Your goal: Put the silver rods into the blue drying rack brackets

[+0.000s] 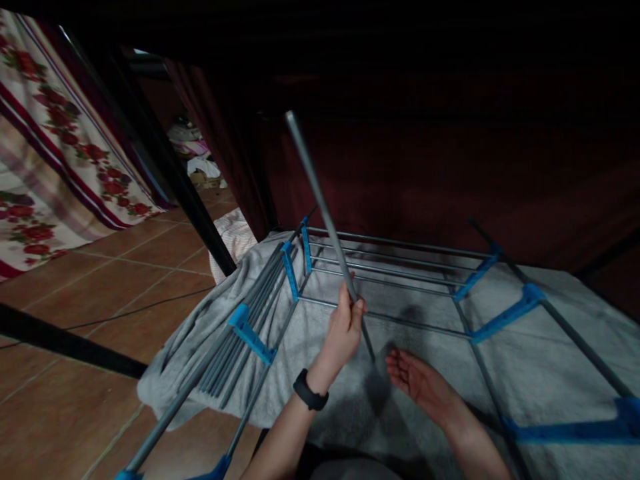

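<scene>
My left hand (345,327), with a black watch on the wrist, is closed around a grey metal rod (320,200) that tilts up and to the left, its lower end near the blanket. My right hand (417,383) lies palm up and open just right of the rod's lower end, holding nothing. Beneath both hands a grey metal rack (390,280) with blue plastic connectors (503,317) lies flat on a grey blanket (540,347).
A bundle of loose grey rods (235,333) rests on the blanket's left part. Brown floor tiles (100,280) stretch to the left, crossed by black bars (65,343). A floral cloth (55,147) hangs at far left. Dark red fabric fills the background.
</scene>
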`<state>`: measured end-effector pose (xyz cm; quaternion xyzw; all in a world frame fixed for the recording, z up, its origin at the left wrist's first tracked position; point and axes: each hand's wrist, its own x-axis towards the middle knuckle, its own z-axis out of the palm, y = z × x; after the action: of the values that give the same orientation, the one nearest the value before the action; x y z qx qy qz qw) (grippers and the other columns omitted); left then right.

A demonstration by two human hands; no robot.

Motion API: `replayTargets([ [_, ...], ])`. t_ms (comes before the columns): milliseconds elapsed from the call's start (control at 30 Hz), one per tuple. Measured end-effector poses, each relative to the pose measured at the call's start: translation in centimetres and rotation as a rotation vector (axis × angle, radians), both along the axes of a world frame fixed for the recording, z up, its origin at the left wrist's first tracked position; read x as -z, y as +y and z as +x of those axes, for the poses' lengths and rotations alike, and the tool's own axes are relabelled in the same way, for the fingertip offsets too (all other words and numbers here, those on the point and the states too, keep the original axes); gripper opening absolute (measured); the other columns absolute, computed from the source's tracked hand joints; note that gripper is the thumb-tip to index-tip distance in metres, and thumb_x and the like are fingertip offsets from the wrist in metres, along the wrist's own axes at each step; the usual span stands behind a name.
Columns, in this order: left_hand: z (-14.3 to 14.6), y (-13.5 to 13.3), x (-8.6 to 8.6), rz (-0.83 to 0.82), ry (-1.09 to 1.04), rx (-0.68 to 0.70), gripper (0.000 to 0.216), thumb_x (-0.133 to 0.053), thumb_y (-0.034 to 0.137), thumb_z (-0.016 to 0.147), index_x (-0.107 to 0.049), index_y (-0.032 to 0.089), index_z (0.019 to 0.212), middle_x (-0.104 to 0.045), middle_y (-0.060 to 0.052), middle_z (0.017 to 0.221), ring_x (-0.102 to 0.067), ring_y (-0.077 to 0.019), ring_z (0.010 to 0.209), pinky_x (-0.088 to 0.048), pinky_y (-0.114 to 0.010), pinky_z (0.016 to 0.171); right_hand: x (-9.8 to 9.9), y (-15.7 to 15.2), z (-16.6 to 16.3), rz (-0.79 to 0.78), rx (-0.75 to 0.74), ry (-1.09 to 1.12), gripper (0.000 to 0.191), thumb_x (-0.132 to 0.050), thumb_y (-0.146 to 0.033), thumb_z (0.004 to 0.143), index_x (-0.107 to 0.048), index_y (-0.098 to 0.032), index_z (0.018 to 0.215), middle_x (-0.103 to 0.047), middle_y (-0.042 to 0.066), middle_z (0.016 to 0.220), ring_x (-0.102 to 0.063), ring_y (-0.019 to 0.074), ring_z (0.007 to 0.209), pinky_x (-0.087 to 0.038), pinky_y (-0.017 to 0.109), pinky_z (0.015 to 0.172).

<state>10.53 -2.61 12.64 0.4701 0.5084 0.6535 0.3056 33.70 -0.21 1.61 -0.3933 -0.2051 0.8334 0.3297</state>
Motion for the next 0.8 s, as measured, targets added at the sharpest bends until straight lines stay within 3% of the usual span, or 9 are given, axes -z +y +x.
replayTargets([
  [133,-1.1,-0.7,-1.0,0.023,0.082,-0.01,0.052,-0.077,0.042,0.1,-0.071,0.026,0.15,-0.078,-0.007,0.101,-0.074,-0.0293,0.097,-0.055,-0.041,0.107,-0.6,1.5,0.7,0.055,0.15,-0.091,0.021,-0.09,-0.024,0.081,-0.083,-0.021,0.1,-0.087,0.007,0.101,-0.082,0.0201,0.086,-0.068,0.031,0.078],
  [267,-0.3,-0.8,-1.2,0.01,0.128,0.032,0.042,-0.067,0.039,0.106,-0.074,0.024,0.145,-0.081,-0.011,0.107,-0.076,-0.0299,0.1,-0.057,-0.042,0.104,-0.6,3.0,2.0,0.057,0.22,-0.122,0.019,-0.083,-0.015,0.083,-0.082,-0.021,0.101,-0.085,0.006,0.101,-0.081,0.0195,0.087,-0.068,0.031,0.078],
  [433,1.0,0.0,-4.2,0.117,0.193,0.141,0.04,-0.067,0.032,0.104,-0.078,0.026,0.142,-0.083,-0.012,0.126,-0.077,-0.0332,0.12,-0.057,-0.045,0.114,-1.0,4.2,3.8,0.064,0.307,-0.107,0.024,-0.083,-0.013,0.079,-0.081,-0.023,0.101,-0.084,0.004,0.1,-0.081,0.0197,0.091,-0.07,0.03,0.08],
  [500,1.1,0.4,-4.6,0.126,0.226,0.197,0.035,-0.068,0.029,0.102,-0.081,0.028,0.135,-0.084,-0.011,0.127,-0.076,-0.0339,0.125,-0.056,-0.044,0.115,-1.2,4.5,4.3,0.089,0.335,-0.101,0.025,-0.084,-0.015,0.079,-0.081,-0.024,0.103,-0.084,0.004,0.101,-0.081,0.0199,0.093,-0.07,0.03,0.083],
  [567,0.9,0.6,-3.7,0.101,0.274,0.211,0.031,-0.067,0.026,0.102,-0.082,0.028,0.129,-0.084,-0.011,0.123,-0.076,-0.033,0.121,-0.056,-0.043,0.113,-1.3,4.6,4.8,0.109,0.359,-0.108,0.026,-0.086,-0.018,0.079,-0.081,-0.024,0.104,-0.085,0.005,0.102,-0.081,0.02,0.092,-0.07,0.03,0.083],
  [700,0.3,0.5,0.5,-0.007,0.358,0.144,0.021,-0.067,0.021,0.101,-0.08,0.028,0.117,-0.079,-0.008,0.097,-0.076,-0.0295,0.092,-0.057,-0.039,0.099,-0.9,4.5,5.5,0.13,0.378,-0.128,0.029,-0.09,-0.02,0.074,-0.082,-0.022,0.102,-0.085,0.007,0.102,-0.081,0.0213,0.09,-0.07,0.031,0.083],
  [800,0.0,0.5,3.1,-0.103,0.419,0.157,0.017,-0.068,0.016,0.101,-0.078,0.028,0.109,-0.075,-0.006,0.09,-0.075,-0.0279,0.086,-0.056,-0.036,0.095,-0.1,4.6,5.8,0.143,0.386,-0.152,0.032,-0.093,-0.022,0.072,-0.082,-0.024,0.102,-0.087,0.008,0.106,-0.082,0.0229,0.095,-0.071,0.033,0.085],
])
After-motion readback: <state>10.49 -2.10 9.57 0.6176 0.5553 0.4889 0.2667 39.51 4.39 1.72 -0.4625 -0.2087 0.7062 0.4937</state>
